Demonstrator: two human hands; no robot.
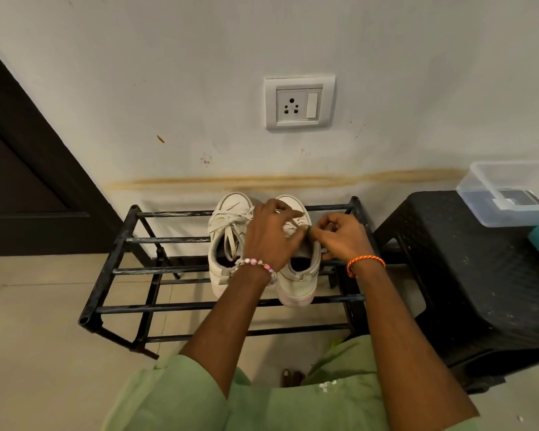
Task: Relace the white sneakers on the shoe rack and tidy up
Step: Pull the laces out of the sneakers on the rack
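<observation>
Sneakers: the pair stood side by side, toes to the wall, on the top bars of the black shoe rack (181, 304); the left sneaker (227, 241) lay just left of the person's fingers, the right sneaker (299, 275) directly under them.
Left hand: the left hand (269, 236) hovered over the right sneaker's tongue, fingers curled, their tips meeting on a strand of the lace (296, 223); it appeared to pinch it.
Right hand: the right hand (339, 237) sat just right of that shoe's eyelet row, thumb and forefinger closed together toward the left fingertips; it seemed to pinch the same lace, though the strand between the tips was too small to be sure.
Left sneaker's laces: the loose white laces (231, 222) lay bunched over the tongue, with ends dropping into the opening.
Handling, lace: likely soft, flat, limp and light; best taken near its tip, close to the eyelet, so it would not buckle.
Handling, shoe: probably light, with a pliable upper and firmer sole; liable to shift on the bars, so steadying it by the eyelet edge would be wise.
Progress: the relacing looked under way.
</observation>
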